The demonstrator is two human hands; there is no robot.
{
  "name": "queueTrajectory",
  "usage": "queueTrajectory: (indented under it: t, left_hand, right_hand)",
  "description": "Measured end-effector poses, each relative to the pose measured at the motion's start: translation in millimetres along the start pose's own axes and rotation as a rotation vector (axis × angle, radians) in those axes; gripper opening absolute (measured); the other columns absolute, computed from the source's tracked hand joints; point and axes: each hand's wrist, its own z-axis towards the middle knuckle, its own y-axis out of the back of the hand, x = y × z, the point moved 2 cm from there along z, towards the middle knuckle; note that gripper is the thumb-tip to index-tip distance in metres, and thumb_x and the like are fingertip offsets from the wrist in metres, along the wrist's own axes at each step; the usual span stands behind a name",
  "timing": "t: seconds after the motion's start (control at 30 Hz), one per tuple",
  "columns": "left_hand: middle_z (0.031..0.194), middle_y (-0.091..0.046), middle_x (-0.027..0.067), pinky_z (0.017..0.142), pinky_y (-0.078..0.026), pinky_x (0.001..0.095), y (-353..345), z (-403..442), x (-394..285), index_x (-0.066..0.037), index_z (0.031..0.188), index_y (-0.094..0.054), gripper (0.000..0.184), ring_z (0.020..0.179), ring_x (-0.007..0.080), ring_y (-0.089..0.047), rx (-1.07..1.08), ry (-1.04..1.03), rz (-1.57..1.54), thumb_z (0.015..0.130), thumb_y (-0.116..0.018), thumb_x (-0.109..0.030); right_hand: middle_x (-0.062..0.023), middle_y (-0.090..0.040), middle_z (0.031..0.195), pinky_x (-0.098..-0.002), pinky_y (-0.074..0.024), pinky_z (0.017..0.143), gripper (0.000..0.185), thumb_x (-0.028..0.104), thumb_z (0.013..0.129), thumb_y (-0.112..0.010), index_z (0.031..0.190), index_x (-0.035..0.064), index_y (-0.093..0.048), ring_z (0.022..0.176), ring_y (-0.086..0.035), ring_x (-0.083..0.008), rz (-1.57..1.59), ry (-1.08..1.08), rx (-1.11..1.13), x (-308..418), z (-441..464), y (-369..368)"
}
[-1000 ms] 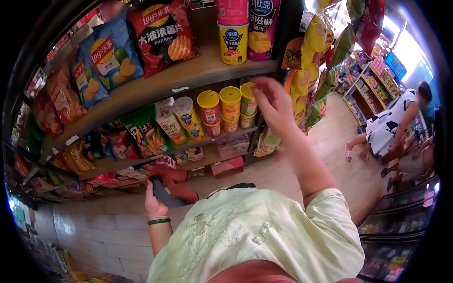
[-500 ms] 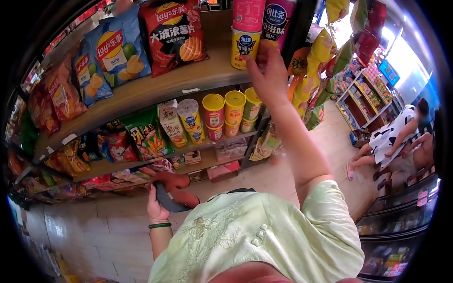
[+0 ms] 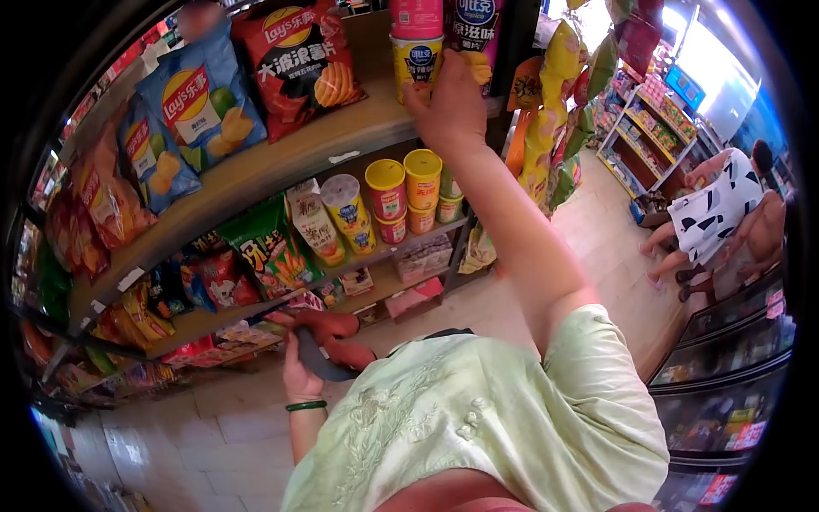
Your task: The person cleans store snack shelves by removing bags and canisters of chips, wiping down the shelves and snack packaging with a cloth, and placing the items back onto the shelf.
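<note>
My right hand (image 3: pixel 452 111) reaches up to the upper shelf and curls round the lower front of a yellow potato chip can (image 3: pixel 416 61). The thumb lies at the can's left and the fingers at its right. On top of it stands a pink can (image 3: pixel 415 17), and a tall purple can (image 3: pixel 472 32) is close behind on the right. Down by my waist, my left hand (image 3: pixel 300 371) is closed on a flat dark grey thing (image 3: pixel 322 358) whose kind I cannot make out. Reddish-brown shapes (image 3: pixel 350 352) show beside it.
Chip bags (image 3: pixel 299 68) line the upper shelf (image 3: pixel 341 128). Below are more cans (image 3: pixel 386 192) and a green snack bag (image 3: pixel 269 247). Hanging packets (image 3: pixel 550 119) edge the shelf on the right. Farther right, a person in a patterned white garment (image 3: pixel 717 213) bends near display racks (image 3: pixel 657 128).
My right hand has shifted left across the front of the yellow can. The view has moved slightly, and the person at right bends over more.
</note>
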Motion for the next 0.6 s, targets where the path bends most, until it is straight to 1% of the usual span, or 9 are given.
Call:
queueTrajectory:
  t: [0.07,0.13,0.17,0.23,0.33,0.43,0.5,0.57,0.6]
  left_hand:
    - [0.126,-0.053,0.0083,0.102,-0.038,0.0422,6,0,-1,-0.007,0.127,-0.047,0.039,0.116,0.0263,-0.050,-0.007,0.014,-0.002,0.096,-0.046,-0.031]
    - [0.125,-0.053,0.0084,0.102,-0.039,0.0423,9,-3,-3,-0.007,0.127,-0.047,0.039,0.115,0.0263,-0.051,-0.022,0.023,-0.004,0.096,-0.046,-0.031]
    - [0.124,-0.054,0.0083,0.101,-0.039,0.0423,10,-5,-4,-0.007,0.126,-0.048,0.038,0.115,0.0263,-0.051,-0.030,0.022,-0.009,0.096,-0.046,-0.030]
    - [0.123,-0.054,0.0082,0.101,-0.039,0.0422,13,-8,-5,-0.007,0.125,-0.048,0.037,0.115,0.0263,-0.051,-0.043,0.012,-0.014,0.096,-0.047,-0.030]
    - [0.122,-0.055,0.0080,0.101,-0.040,0.0420,17,-12,-7,-0.007,0.123,-0.050,0.034,0.115,0.0262,-0.051,-0.083,-0.028,-0.029,0.096,-0.047,-0.028]
    - [0.122,-0.055,0.0078,0.100,-0.040,0.0419,17,-19,-8,-0.008,0.122,-0.050,0.033,0.114,0.0260,-0.052,-0.095,-0.030,-0.024,0.096,-0.048,-0.027]
    - [0.127,-0.050,0.0053,0.103,-0.036,0.0403,23,-20,-6,-0.010,0.127,-0.046,0.037,0.119,0.0232,-0.047,-0.053,-0.041,0.004,0.096,-0.048,-0.030]
    - [0.128,-0.050,0.0056,0.103,-0.036,0.0404,24,-23,-4,-0.010,0.127,-0.045,0.037,0.119,0.0233,-0.047,-0.052,-0.062,0.019,0.096,-0.048,-0.030]
    - [0.128,-0.050,0.0059,0.103,-0.036,0.0404,23,-23,-4,-0.010,0.127,-0.045,0.038,0.119,0.0234,-0.047,-0.050,-0.079,0.037,0.096,-0.047,-0.031]
  right_hand:
    - [-0.0227,-0.053,0.110,-0.0441,-0.0460,0.084,0.065,0.026,0.074,-0.069,0.122,-0.0049,-0.037,0.103,-0.053,-0.0378,-0.001,-0.047,0.003,2,1,-5]
    - [-0.0243,-0.054,0.108,-0.0436,-0.0478,0.082,0.070,0.028,0.075,-0.070,0.123,-0.0067,-0.034,0.101,-0.055,-0.0375,-0.096,-0.107,0.068,1,3,-12]
    - [-0.0243,-0.054,0.108,-0.0436,-0.0478,0.082,0.070,0.028,0.075,-0.070,0.123,-0.0067,-0.034,0.101,-0.055,-0.0375,-0.091,-0.109,0.066,3,6,-12]
    - [-0.0248,-0.056,0.104,-0.0429,-0.0500,0.078,0.069,0.030,0.075,-0.070,0.121,-0.0072,-0.035,0.096,-0.058,-0.0374,-0.008,-0.230,0.170,5,12,-13]
    - [-0.0234,-0.058,0.099,-0.0423,-0.0512,0.074,0.067,0.030,0.074,-0.071,0.118,-0.0070,-0.036,0.090,-0.061,-0.0372,-0.010,-0.195,0.151,4,18,-17]
    - [-0.0230,-0.059,0.098,-0.0421,-0.0512,0.074,0.065,0.029,0.074,-0.071,0.116,-0.0056,-0.037,0.090,-0.061,-0.0370,0.018,-0.201,0.149,0,19,-26]
    - [-0.0229,-0.058,0.098,-0.0422,-0.0511,0.074,0.066,0.028,0.073,-0.072,0.118,-0.0059,-0.036,0.090,-0.060,-0.0373,0.039,-0.206,0.174,2,20,-25]
    - [-0.0229,-0.058,0.099,-0.0424,-0.0510,0.074,0.068,0.028,0.073,-0.072,0.119,-0.0062,-0.036,0.090,-0.060,-0.0377,0.055,-0.212,0.193,2,18,-25]
    - [-0.0224,-0.059,0.098,-0.0430,-0.0500,0.075,0.064,0.029,0.073,-0.073,0.117,-0.0041,-0.039,0.090,-0.060,-0.0373,0.085,-0.152,0.126,2,15,-28]
